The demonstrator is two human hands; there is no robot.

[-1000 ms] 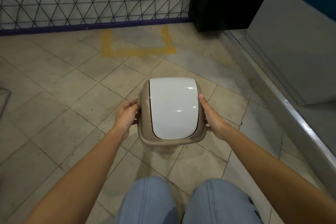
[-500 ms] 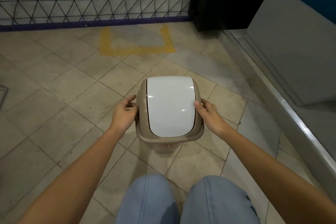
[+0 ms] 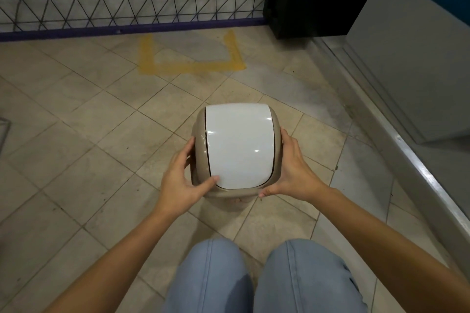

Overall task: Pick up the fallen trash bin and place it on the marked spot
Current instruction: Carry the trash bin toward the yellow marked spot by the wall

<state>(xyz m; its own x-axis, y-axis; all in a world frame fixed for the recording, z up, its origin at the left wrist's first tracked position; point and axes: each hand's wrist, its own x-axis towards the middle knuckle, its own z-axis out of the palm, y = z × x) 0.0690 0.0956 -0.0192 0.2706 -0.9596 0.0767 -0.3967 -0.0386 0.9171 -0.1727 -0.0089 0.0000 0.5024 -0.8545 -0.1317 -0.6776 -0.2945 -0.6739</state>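
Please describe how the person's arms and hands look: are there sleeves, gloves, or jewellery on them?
Both forearms are bare up to the picture's lower edge, so no sleeve shows. The left hand and the right hand wear no gloves, and I see no rings, watch or bracelet on the fingers or wrists. Nails look short and unpainted. The only clothing in view is light blue jeans over the knees.

Even indoor light, glare spots on white lid [image 3: 237, 145], wide-angle bending at edges, soft top-right corner
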